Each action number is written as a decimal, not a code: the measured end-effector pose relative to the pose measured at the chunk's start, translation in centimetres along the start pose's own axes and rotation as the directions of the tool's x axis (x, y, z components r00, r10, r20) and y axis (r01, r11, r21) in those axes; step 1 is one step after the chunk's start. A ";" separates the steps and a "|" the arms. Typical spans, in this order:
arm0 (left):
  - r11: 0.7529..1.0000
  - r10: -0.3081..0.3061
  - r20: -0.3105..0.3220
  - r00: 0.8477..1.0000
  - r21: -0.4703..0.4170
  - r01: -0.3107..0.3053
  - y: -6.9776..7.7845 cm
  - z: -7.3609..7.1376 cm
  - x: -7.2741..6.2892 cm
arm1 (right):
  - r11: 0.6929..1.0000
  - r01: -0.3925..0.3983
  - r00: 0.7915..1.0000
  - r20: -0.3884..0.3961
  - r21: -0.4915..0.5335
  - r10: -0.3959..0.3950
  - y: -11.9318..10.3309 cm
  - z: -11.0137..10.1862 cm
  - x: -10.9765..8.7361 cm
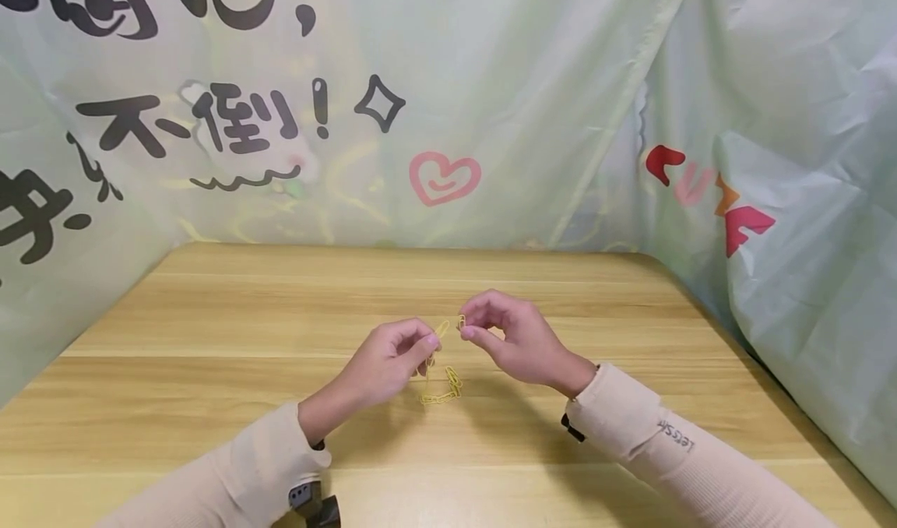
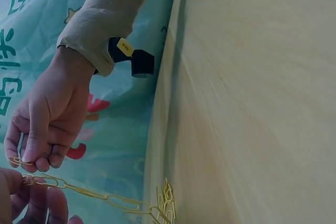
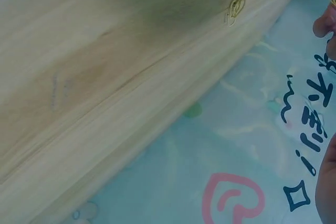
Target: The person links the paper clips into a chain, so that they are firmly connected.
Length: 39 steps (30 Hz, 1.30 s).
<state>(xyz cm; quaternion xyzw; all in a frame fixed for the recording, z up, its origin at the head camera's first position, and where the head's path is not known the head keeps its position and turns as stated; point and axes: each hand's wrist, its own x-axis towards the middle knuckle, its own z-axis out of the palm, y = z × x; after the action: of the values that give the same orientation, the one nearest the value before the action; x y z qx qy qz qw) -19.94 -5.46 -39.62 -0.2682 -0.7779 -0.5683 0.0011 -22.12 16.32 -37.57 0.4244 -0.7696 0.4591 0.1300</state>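
Note:
A chain of linked yellow paper clips (image 1: 441,398) hangs from my left hand (image 1: 381,363), and its lower end lies in a small heap on the table. Thumb and fingers of that hand pinch the upper end, where one clip (image 1: 442,329) sticks up. Just to the right, my right hand (image 1: 524,339) pinches a single yellow paper clip (image 2: 21,161) between thumb and fingertips. A small gap separates this clip from the chain in the left wrist view. The right wrist view has the chain (image 3: 236,9) at its top and only part of my right hand (image 3: 328,187).
Both hands are above a wooden table (image 1: 280,294). Pale green cloth (image 1: 532,84) with printed characters and a pink heart stands behind it and at both sides. Each wrist wears a dark camera strap below a beige sleeve (image 1: 617,403).

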 end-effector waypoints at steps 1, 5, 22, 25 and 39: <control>1.000 -0.004 0.005 1.000 -0.005 0.004 0.0 0.0 0.0 | 1.000 0.006 1.000 -0.007 -0.004 -0.006 -0.1 0.0 0.0; 0.998 -0.023 0.035 0.999 -0.051 0.024 0.1 0.1 0.1 | 1.000 0.011 1.000 -0.024 -0.019 -0.011 -0.3 0.1 0.2; 0.926 -0.138 0.185 0.973 -0.324 0.193 0.6 -0.2 0.1 | 0.977 0.136 0.991 0.008 -0.162 -0.136 0.1 -0.2 0.1; 0.926 -0.144 0.189 0.971 -0.321 0.200 0.7 -0.3 0.1 | 0.978 0.105 0.994 0.023 -0.180 -0.103 -0.1 -0.5 0.0; 0.999 -0.002 0.300 0.954 -0.045 0.016 0.1 0.3 0.0 | 0.991 -0.078 0.997 0.015 0.111 0.077 -3.4 -1.5 2.2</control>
<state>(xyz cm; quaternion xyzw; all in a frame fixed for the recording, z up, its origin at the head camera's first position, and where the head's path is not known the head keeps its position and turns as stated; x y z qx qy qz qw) -19.85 -5.16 -39.62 -0.3477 -0.7568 -0.5391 -0.1255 -21.15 15.60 -33.43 0.4032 -0.7593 0.5038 0.0839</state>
